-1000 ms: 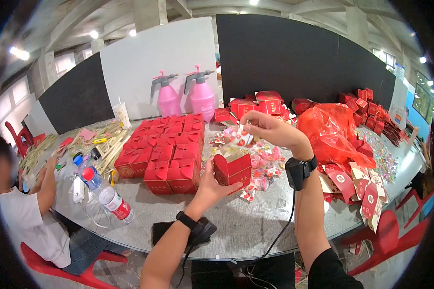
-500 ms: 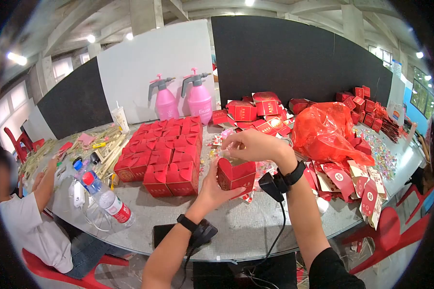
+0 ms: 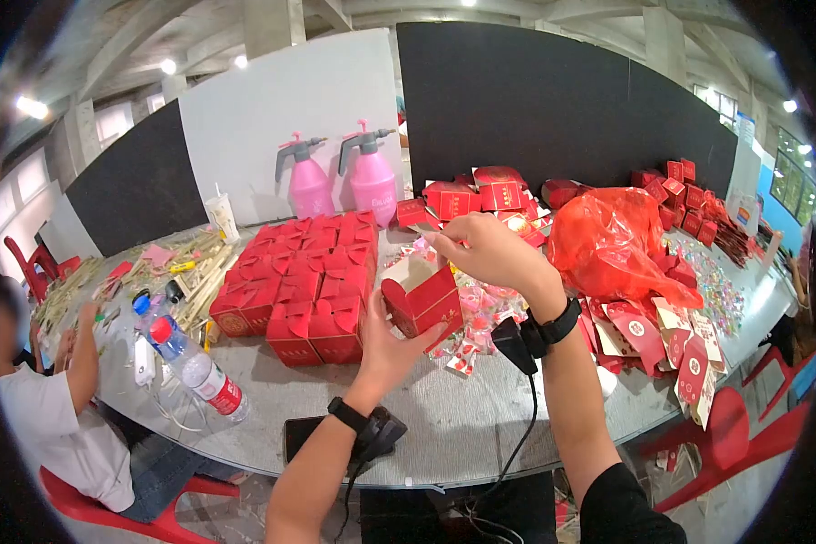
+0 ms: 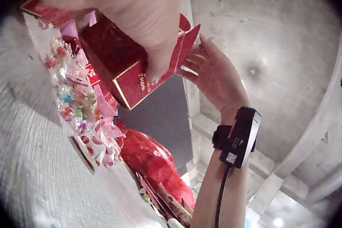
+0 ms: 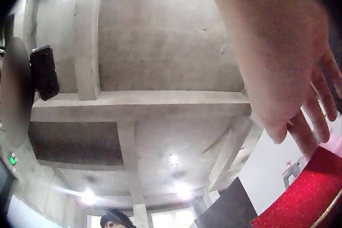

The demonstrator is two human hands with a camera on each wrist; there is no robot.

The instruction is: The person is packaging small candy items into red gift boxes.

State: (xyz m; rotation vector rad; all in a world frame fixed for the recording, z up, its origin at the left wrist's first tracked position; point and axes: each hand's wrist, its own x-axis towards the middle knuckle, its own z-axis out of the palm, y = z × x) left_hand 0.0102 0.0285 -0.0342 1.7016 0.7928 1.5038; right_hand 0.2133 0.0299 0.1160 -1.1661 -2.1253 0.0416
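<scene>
We have the open red box (image 3: 433,304) tilted in the left hand (image 3: 393,352), over the table's near middle, fingers and thumb gripping its sides. Right hand (image 3: 497,256) is at its upper flap, fingers loosely spread; contact unclear. Pale inside shows; we can't make out contents. Closed red boxes (image 3: 304,286) hide theirs; red plastic bag's (image 3: 607,240) load unreadable.

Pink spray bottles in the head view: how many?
2. The left spray bottle and the right spray bottle stand side by side in front of the white panel, behind the grouped red boxes. No others show.
</scene>
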